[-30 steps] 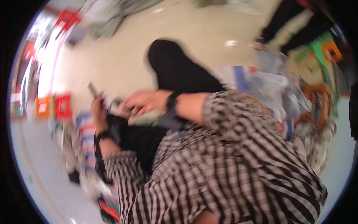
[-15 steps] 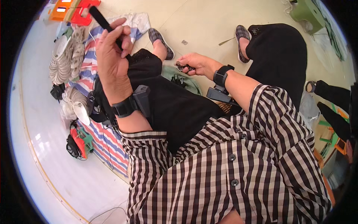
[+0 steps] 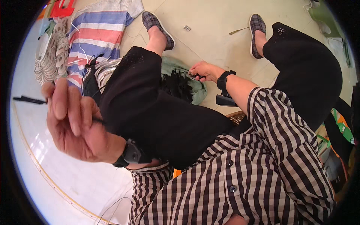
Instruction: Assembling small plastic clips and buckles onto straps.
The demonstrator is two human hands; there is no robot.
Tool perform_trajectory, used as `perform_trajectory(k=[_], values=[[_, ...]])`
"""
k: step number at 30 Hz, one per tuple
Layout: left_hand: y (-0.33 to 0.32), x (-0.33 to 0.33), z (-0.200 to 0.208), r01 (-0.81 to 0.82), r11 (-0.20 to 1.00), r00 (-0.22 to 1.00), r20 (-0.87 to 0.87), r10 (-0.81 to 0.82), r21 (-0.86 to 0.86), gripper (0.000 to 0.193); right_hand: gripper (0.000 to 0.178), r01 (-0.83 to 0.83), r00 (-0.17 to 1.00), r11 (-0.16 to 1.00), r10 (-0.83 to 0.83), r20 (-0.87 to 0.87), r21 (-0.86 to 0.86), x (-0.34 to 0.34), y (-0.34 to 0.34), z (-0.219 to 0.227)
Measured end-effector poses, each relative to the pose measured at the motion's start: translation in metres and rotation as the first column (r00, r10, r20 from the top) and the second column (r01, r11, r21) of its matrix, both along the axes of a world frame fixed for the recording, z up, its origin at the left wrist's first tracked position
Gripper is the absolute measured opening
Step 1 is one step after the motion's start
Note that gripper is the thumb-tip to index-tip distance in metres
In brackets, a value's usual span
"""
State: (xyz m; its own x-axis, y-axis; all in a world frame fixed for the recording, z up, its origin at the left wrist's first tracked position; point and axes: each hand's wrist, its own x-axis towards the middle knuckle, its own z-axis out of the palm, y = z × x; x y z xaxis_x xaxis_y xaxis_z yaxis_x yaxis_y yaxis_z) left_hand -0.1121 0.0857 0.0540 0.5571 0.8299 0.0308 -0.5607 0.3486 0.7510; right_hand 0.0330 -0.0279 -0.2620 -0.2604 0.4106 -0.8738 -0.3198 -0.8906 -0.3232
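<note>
My left hand (image 3: 77, 123) is raised at the left, close to the camera. Its fingers are closed on a narrow black strap (image 3: 30, 100), whose end sticks out past the fingertips to the left. My right hand (image 3: 205, 71) is farther off near the middle, pinched around small, dark and metallic pieces (image 3: 195, 76) too small to name. It is at the edge of a green cloth (image 3: 199, 92), on which several black straps (image 3: 175, 85) lie in a heap.
A striped tarp (image 3: 99, 32) lies at the far left, with coiled pale bundles (image 3: 52, 56) beside it. Small metal rings (image 3: 187, 28) and a thin strip (image 3: 239, 31) lie on the floor. A wicker basket (image 3: 236, 117) shows beyond my shirt. A green stool (image 3: 325, 18) stands far right.
My left hand has swung down and left, toward the camera, with the black strap. My right hand has shifted slightly right and down. More of the heaped straps now shows.
</note>
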Motion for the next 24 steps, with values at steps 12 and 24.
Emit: perform_trajectory(k=[12, 24], values=[[0.007, 0.005, 0.002, -0.068, 0.995, 0.998, 0.002, 0.068, -0.073, 0.006, 0.005, 0.151, 0.977, 0.987, -0.142, -0.158, 0.046, -0.048, 0.056, -0.024], [0.009, 0.01, 0.01, -0.173, 0.953, 0.983, 0.018, 0.183, -0.249, 0.016, 0.072, -0.487, 0.87, 0.448, 0.176, 0.46, 0.75, -0.122, 0.056, -0.102]])
